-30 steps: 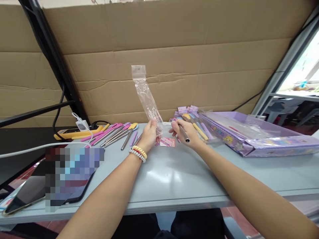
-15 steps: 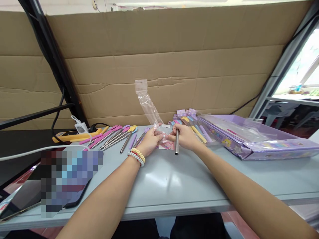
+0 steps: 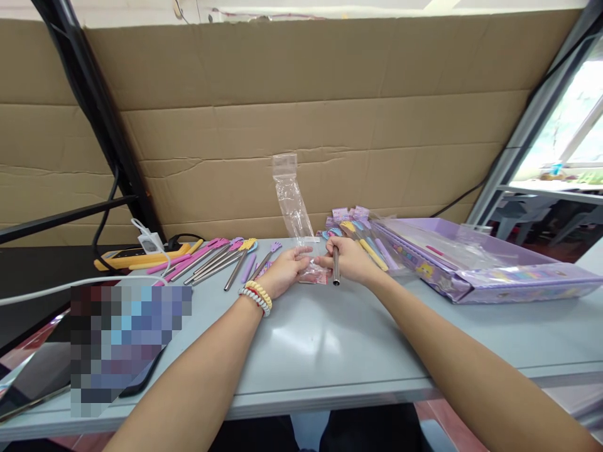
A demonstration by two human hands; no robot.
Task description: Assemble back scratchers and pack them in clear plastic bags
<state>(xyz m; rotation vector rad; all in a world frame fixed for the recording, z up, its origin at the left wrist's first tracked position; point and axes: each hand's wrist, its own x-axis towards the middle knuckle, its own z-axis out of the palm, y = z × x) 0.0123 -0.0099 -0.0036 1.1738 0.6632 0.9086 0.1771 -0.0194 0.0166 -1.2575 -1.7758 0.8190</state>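
In the head view, my left hand (image 3: 284,271) is closed on the lower part of a clear plastic bag (image 3: 293,210), which stands up and leans a little left. My right hand (image 3: 351,258), beside the bag's bottom, grips a back scratcher by its metal handle (image 3: 336,267); the handle's end points toward me, and its head is hidden or cannot be made out. Under the bag, between my hands, lies a pink printed card (image 3: 315,276). Left of my left hand are several loose back scratchers (image 3: 235,260) with metal handles and pink, purple, yellow and blue hand-shaped heads.
Bagged back scratchers (image 3: 372,248) lie right of my right hand, against an open purple box (image 3: 471,276) with plastic sleeves. At left are a yellow device (image 3: 141,257), a white cable (image 3: 56,284) and a blurred-out phone-like object (image 3: 136,339). A cardboard sheet (image 3: 330,125) stands behind.
The clear bag's top has swung right and become more upright. The metal handle in my right hand now tilts up slightly, looking shorter. Both hands keep their hold.
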